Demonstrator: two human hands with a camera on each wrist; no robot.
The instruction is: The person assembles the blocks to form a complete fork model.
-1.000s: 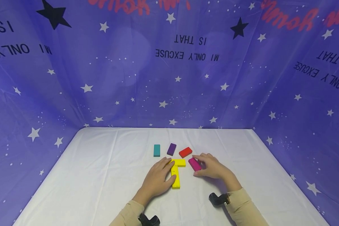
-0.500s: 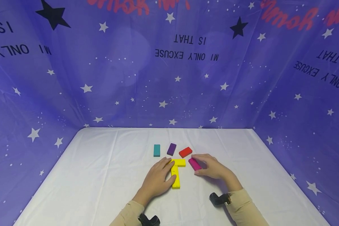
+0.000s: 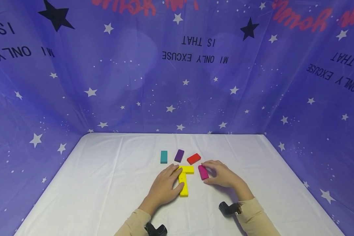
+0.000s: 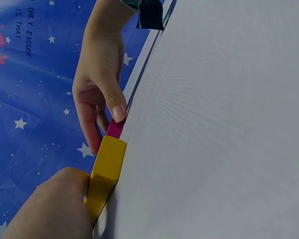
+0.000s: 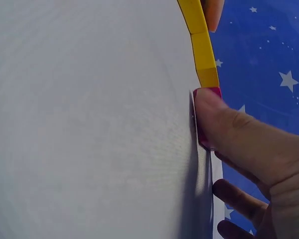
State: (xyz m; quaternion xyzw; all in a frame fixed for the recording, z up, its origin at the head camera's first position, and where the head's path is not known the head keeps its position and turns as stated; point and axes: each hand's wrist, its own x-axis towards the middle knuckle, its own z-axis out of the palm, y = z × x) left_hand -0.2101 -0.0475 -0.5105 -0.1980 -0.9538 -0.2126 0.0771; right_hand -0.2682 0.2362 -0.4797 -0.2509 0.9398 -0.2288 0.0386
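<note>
Yellow blocks lie flat on the table in a T shape, a crossbar [image 3: 187, 169] meeting a longer stem [image 3: 183, 187]. Over their left side rests my left hand [image 3: 164, 187], its fingers extended across the crossbar's left end and its thumb on the stem. My right hand [image 3: 221, 173] pinches a magenta block [image 3: 203, 172] between thumb and fingers, to the right of the crossbar and apart from it. In the right wrist view the thumb covers much of the magenta block [image 5: 202, 137]. The left wrist view shows the yellow stem [image 4: 107, 162] beside the left thumb.
Behind the T, a teal block [image 3: 164, 157], a purple block [image 3: 179, 156] and a red block [image 3: 193, 159] lie in a loose row. A white cloth covers the table [image 3: 106, 183]. Purple star-printed fabric [image 3: 153, 98] encloses its back and sides.
My right hand has turned the magenta block so that it lies more nearly parallel to the stem, and shifted it very slightly right. The left hand and yellow blocks have stayed put.
</note>
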